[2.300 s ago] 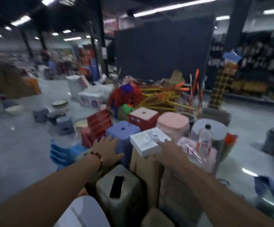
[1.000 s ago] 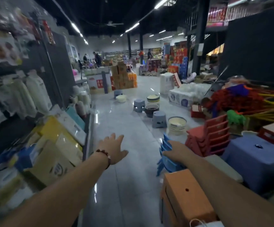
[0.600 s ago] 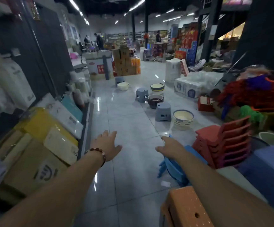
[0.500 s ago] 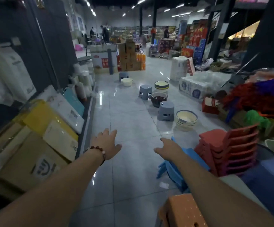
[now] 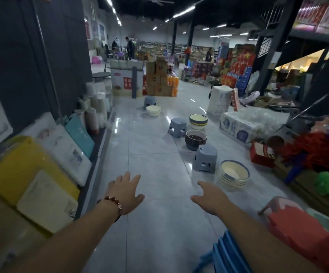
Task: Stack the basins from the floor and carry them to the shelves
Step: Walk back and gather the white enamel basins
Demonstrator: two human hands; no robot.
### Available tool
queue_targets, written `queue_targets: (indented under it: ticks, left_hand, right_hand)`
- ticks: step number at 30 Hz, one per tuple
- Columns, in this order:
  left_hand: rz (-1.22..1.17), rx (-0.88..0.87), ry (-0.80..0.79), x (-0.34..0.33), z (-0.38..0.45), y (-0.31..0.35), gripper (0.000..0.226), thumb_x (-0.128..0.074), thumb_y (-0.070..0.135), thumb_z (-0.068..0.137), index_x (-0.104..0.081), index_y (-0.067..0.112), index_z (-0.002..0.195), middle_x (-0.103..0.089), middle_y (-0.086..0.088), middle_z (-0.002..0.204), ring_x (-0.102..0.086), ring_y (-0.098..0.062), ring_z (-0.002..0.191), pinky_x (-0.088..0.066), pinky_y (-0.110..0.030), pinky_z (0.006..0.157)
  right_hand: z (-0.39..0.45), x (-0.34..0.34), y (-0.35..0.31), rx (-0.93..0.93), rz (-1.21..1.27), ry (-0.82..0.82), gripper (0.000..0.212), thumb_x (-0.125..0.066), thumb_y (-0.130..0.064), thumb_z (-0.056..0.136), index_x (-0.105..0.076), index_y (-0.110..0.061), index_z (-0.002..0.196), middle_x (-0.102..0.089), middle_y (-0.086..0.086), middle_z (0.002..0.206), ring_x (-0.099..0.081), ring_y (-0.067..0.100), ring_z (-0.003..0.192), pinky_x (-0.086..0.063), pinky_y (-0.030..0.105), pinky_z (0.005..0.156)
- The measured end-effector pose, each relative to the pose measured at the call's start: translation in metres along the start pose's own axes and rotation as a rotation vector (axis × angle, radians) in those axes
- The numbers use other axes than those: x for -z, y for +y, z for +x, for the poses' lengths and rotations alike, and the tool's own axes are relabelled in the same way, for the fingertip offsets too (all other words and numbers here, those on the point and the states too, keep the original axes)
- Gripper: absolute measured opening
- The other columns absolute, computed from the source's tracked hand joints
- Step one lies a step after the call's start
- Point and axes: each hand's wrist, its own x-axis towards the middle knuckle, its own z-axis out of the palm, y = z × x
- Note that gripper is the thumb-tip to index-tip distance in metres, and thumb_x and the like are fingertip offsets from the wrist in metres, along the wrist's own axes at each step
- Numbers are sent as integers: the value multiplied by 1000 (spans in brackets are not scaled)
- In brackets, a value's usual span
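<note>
- View has swung off the cluttered stool pile and now looks straight down the aisle; the blue stool stack [image 5: 226,253] and red stool stack [image 5: 297,231] that were ahead sit at bottom right, so the person has moved forward.
- Left hand [image 5: 126,192]: fingers spread, straight, holding nothing; beaded bracelet [image 5: 113,203] at the wrist.
- Right hand [image 5: 210,196]: relaxed, fingers extended, also empty. It was on the blue stool stack half a second ago and is now off it.
- Basins all on the floor [image 5: 155,194], none stacked yet:
  - cream basin with blue rim [image 5: 234,173], nearest, just ahead-right of the right hand
  - dark brown basin [image 5: 195,139] further on
  - cream basin with dark rim [image 5: 198,121] behind that
  - pale basin [image 5: 154,110] farthest
- Grey stools [image 5: 206,158] sit between the basins and need stepping around.
- Shelves [image 5: 41,154] run along the left, loaded with packaged goods.
- Judgement: approach phase; the blue-rimmed basin looks like the first pick, then nest the others working down the aisle.
</note>
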Motion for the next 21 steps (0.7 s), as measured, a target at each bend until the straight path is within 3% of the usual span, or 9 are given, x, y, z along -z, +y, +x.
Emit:
queue_targets:
  ticks: [9, 21]
  left_hand:
    - [96, -64, -33, 42, 216, -91, 78, -39, 62, 94, -10, 27, 156, -11, -12, 163, -23, -33, 144, -27, -48, 114]
    - [193, -105, 8, 105, 488, -101, 79, -41, 62, 93, -10, 27, 156, -14, -13, 162, -27, -34, 144, -28, -49, 115]
  right_hand:
    - [192, 23, -98, 1, 14, -16, 75, -55, -52, 89, -27, -23, 152, -28, 2, 158, -28, 23, 144, -25, 44, 116]
    - [461, 101, -150, 164, -139, 33, 72, -52, -53, 91, -26, -25, 152, -30, 3, 156, -30, 27, 143, -26, 45, 115]
